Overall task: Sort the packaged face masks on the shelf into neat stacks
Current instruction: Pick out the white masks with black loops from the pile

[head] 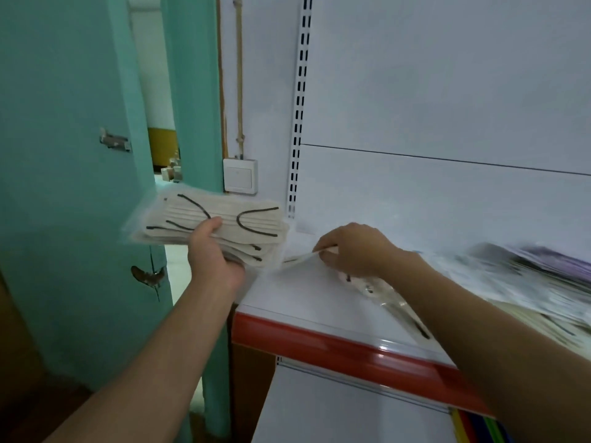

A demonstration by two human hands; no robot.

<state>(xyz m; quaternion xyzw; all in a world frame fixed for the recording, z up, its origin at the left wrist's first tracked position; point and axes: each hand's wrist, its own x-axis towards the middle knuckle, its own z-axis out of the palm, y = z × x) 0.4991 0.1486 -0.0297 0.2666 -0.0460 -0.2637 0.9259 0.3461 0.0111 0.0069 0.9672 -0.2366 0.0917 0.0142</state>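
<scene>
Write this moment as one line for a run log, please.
left hand: grips stack of packaged masks, left of shelf | right hand: pinches mask packet on shelf | loose pile: right, blurred

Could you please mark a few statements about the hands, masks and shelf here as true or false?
The left hand holds a stack of masks. True.
The right hand is empty. False: it pinches a mask packet on the shelf.
The shelf has a blue front edge. False: it is red.
A loose pile of masks lies on the shelf beyond the right hand. True.
</scene>
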